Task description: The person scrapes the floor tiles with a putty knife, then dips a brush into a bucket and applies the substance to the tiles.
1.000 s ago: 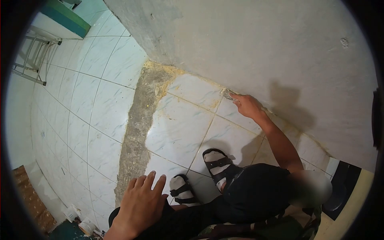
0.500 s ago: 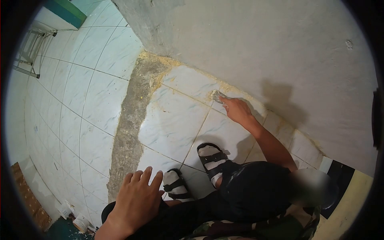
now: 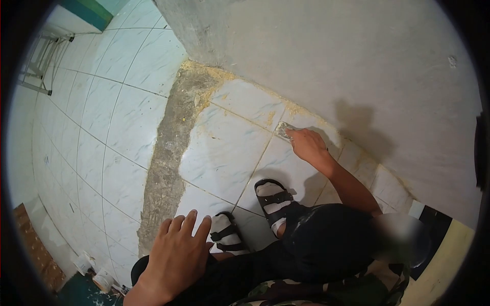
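Near the wall (image 3: 347,51), the right hand (image 3: 310,146) is closed around a scraper (image 3: 282,130).

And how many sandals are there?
2: one black strappy sandal just right of the bare left hand in the picture, the other sandal farther right. Both are being worn; any others may be hidden.

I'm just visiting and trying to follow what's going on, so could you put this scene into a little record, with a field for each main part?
Surface: white floor tiles beside a grey wall
Right hand: the right hand holds a small flat tool at the tiles; exact contact unclear
Left hand: the left hand is over the left knee, fingers spread slightly
Bare strip: a rough grey strip interrupts the tiles
Residue: yellowish crumbs along the wall's foot
Footwear: black sandals over pale socks
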`<state>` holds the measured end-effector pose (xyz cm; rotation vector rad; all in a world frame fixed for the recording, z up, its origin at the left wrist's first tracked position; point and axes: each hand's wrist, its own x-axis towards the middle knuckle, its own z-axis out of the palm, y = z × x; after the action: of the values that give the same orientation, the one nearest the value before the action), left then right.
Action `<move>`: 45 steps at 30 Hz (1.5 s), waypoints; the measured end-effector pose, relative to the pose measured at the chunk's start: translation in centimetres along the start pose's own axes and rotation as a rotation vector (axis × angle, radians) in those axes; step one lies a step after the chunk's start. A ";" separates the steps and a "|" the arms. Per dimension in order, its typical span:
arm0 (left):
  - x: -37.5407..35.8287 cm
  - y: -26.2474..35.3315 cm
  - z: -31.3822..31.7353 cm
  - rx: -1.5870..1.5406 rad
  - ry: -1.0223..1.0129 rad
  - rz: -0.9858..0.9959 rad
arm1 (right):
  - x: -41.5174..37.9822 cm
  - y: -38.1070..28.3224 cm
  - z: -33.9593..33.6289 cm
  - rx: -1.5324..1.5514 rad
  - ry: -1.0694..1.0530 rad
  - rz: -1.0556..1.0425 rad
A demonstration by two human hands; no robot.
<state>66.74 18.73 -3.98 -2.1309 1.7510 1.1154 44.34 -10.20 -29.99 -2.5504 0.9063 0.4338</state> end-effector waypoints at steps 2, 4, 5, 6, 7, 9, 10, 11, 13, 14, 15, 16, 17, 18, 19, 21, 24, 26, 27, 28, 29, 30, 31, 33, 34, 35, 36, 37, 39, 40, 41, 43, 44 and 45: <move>0.2 0.0 0.2 -0.017 0.003 -0.018 | 0.4 0.2 -0.4 -0.016 -0.009 -0.035; 0.2 -0.1 0.1 -0.011 -0.010 -0.024 | 0.2 0.0 -0.9 -0.021 -0.027 -0.028; 0.2 -0.2 0.1 0.003 -0.019 -0.031 | 0.3 -0.1 -1.1 -0.032 -0.042 -0.026; 0.1 -0.1 0.0 0.013 -0.026 -0.038 | 0.4 -0.1 -1.0 -0.031 -0.042 -0.027; 0.2 0.0 -0.1 0.011 -0.023 -0.040 | 0.7 0.1 -0.8 -0.039 -0.021 -0.005; 0.2 0.1 -0.4 -0.012 0.006 -0.022 | 0.9 0.7 -1.0 -0.044 0.001 0.017; 0.2 0.0 -0.4 -0.006 0.004 -0.023 | 0.7 1.1 -1.3 -0.059 -0.010 -0.025; 0.2 0.0 -0.2 -0.006 -0.002 -0.024 | 0.3 1.2 -1.5 -0.072 -0.027 -0.065; 0.1 -0.1 -0.2 -0.009 -0.002 -0.026 | 1.2 1.6 -2.0 -0.073 -0.024 -0.078; 0.0 -0.1 -0.2 -0.008 -0.002 -0.036 | 1.5 1.9 -2.3 -0.080 -0.020 -0.092; 0.0 -0.1 -0.2 -0.005 -0.006 -0.044 | 1.4 1.7 -2.2 -0.083 -0.023 -0.092; 0.0 -0.1 -0.2 -0.006 -0.008 -0.043 | 1.3 1.3 -1.8 -0.134 -0.065 -0.100; -0.1 -0.1 -0.3 -0.003 -0.005 -0.034 | 1.3 1.1 -1.6 -0.185 -0.103 -0.108; 0.0 -0.1 -0.3 0.000 0.001 -0.026 | 1.4 1.3 -1.6 -0.186 -0.099 -0.107; 0.0 -0.1 -0.4 0.000 0.003 -0.026 | 1.4 1.5 -1.6 -0.177 -0.087 -0.113; -0.2 -0.1 -0.5 -0.005 0.002 -0.037 | 1.5 1.6 -1.9 -0.166 -0.078 -0.117; -0.5 -0.2 -0.5 -0.017 0.019 -0.039 | 1.8 1.2 -2.4 -0.109 -0.047 -0.038; -0.6 -0.3 -0.4 -0.018 0.012 -0.039 | 0.8 0.6 -1.1 -0.184 -0.103 -0.120; -0.6 -0.3 -0.4 -0.020 0.000 -0.042 | 0.9 0.5 -1.5 -0.185 -0.102 -0.119; -0.7 -0.3 -0.4 -0.020 0.000 -0.040 | 1.0 0.5 -2.2 -0.180 -0.117 -0.113; -0.8 -0.3 -0.4 -0.017 0.000 -0.044 | 1.2 0.6 -2.6 -0.174 -0.131 -0.107; -0.8 -0.3 -0.4 -0.015 0.002 -0.049 | 2.0 1.1 -2.9 -0.175 -0.131 -0.108; -0.9 -0.3 -0.4 -0.016 0.001 -0.049 | 2.7 1.6 -3.3 -0.151 -0.084 -0.081; -1.0 -0.3 -0.4 -0.028 -0.001 -0.047 | 2.8 1.5 -3.2 -0.138 -0.060 -0.061; -1.1 -0.4 -0.4 -0.024 0.001 -0.045 | 2.4 1.0 -2.9 -0.138 -0.056 -0.059; -1.1 -0.6 -0.2 -0.024 0.003 -0.051 | 2.1 0.6 -2.8 -0.166 -0.105 -0.116; -1.2 -0.6 -0.1 -0.026 0.005 -0.058 | 1.9 0.4 -2.8 -0.195 -0.156 -0.173; -1.1 -0.5 -0.1 -0.026 0.007 -0.057 | 2.5 0.9 -3.1 -0.201 -0.179 -0.145; -1.1 -0.3 -0.2 -0.010 0.003 -0.048 | 4.2 2.1 -4.0 -0.193 -0.100 -0.120; -1.2 -0.3 -0.2 -0.009 0.000 -0.049 | 4.5 2.3 -4.1 -0.182 -0.023 -0.094; -1.3 -0.3 -0.2 -0.019 0.001 -0.043 | 4.4 2.0 -3.7 -0.165 -0.046 -0.069; -1.3 -0.4 -0.2 -0.023 0.008 -0.030 | 2.9 0.3 -2.9 -0.192 -0.110 -0.133; -1.4 -0.6 0.1 -0.022 0.009 -0.037 | 2.5 0.0 -2.8 -0.222 -0.179 -0.203; -1.4 -0.6 0.2 -0.022 0.007 -0.046 | 2.8 0.3 -2.5 -0.229 -0.182 -0.213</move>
<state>67.17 20.11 -3.46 -2.1788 1.6920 1.1214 46.63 -13.08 -29.05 -2.7193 0.5392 0.7267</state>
